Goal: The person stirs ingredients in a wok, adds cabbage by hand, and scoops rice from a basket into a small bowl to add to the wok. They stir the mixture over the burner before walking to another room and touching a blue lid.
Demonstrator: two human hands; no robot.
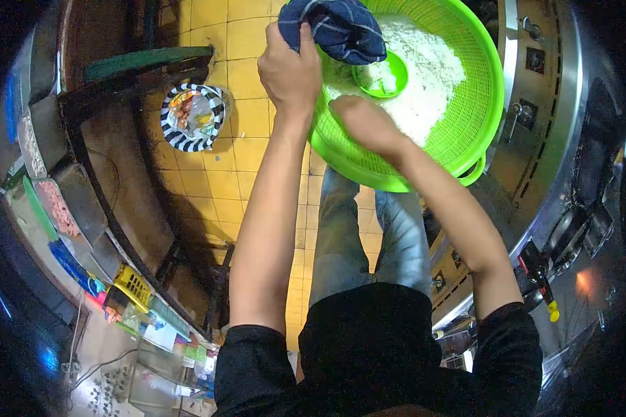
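Observation:
My left hand (292, 73) grips a dark blue checked cloth (335, 29), bunched up with folds and held over the left rim of a large bright green plastic basket (492, 104). White rice (424, 76) lies heaped inside this basket. On the rice sits a small green bowl (398, 68) with some rice in it, close beside the cloth. My right hand (368, 125) is closed at the near side of the bowl, over the basket's mesh. Its fingertips are partly hidden, and the hand appears to hold the bowl at its edge.
A bin with a black-and-white striped liner (219, 115) stands on the yellow tiled floor (222, 184), with rubbish inside. Along the right runs a metal stove front with knobs (531, 29). A dark bottle with a yellow cap (539, 274) lies there. Food trays (57, 207) line the left counter.

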